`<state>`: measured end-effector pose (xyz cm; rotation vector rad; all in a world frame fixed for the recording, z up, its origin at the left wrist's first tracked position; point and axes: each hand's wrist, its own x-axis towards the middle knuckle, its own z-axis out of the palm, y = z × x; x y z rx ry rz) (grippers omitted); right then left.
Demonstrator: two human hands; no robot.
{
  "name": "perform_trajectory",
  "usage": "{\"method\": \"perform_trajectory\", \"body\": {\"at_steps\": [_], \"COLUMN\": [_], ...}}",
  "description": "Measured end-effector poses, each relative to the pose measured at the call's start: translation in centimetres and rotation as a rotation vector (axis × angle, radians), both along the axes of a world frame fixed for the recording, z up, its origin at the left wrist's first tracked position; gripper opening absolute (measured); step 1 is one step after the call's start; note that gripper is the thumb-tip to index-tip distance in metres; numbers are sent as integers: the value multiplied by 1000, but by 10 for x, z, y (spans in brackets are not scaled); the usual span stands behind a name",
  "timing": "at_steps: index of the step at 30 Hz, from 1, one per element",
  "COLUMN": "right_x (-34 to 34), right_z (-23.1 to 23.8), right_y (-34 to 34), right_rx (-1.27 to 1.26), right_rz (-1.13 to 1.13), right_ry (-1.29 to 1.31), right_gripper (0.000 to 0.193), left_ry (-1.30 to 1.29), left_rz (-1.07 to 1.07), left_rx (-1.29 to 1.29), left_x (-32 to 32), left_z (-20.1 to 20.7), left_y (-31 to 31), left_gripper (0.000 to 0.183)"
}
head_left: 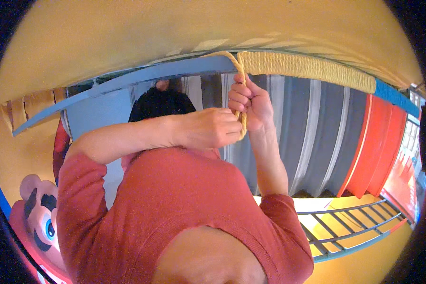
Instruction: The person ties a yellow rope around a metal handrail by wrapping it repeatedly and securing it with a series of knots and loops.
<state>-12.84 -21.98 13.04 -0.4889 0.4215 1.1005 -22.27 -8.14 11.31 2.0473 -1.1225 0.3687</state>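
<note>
A yellow rope (243,128) runs down from the handrail into both of my hands and makes a loop below them. My right hand (252,102) is closed round it just under the rail, fingers curled in. Beside it and slightly lower, my left hand (216,127) makes a fist on the same rope, with its knuckles outward. To the right of the hands, tight rope winding (307,66) covers the handrail. The rail's bare blue-grey part (142,75) stretches away to the left, and a thin length of rope lies along its top.
Grey stair steps (293,128) drop behind the rail, with red steps (371,146) at the right. Blue winding (395,99) covers the rail's far right. A dark barred railing (350,227) stands lower right. A painted cartoon figure (42,222) is at lower left.
</note>
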Motion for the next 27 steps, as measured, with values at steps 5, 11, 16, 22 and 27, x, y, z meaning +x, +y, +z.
{"method": "perform_trajectory", "body": {"at_steps": [5,11,16,22,27], "right_x": [-14,-28,-30,-38,-36], "right_z": [-5,-1,-6,-7,-20], "right_y": [-9,-9,-8,1,-8], "right_rx": [-314,-372,-428,-563,-486], "right_rz": [10,-9,-56,-93,-35], "right_ry": [-383,-432,-468,-610,-775], "right_gripper": [23,26,27,17,49], "left_ry": [-123,286,1231,486,694], "left_rz": [349,449,-99,630,695], "left_rx": [-151,65,252,313,-197], "left_x": [8,105,163,139,73], "left_z": [17,-92,-110,-72,65], "left_y": [38,89,106,149,95], "left_gripper": [16,27,17,29,18]}}
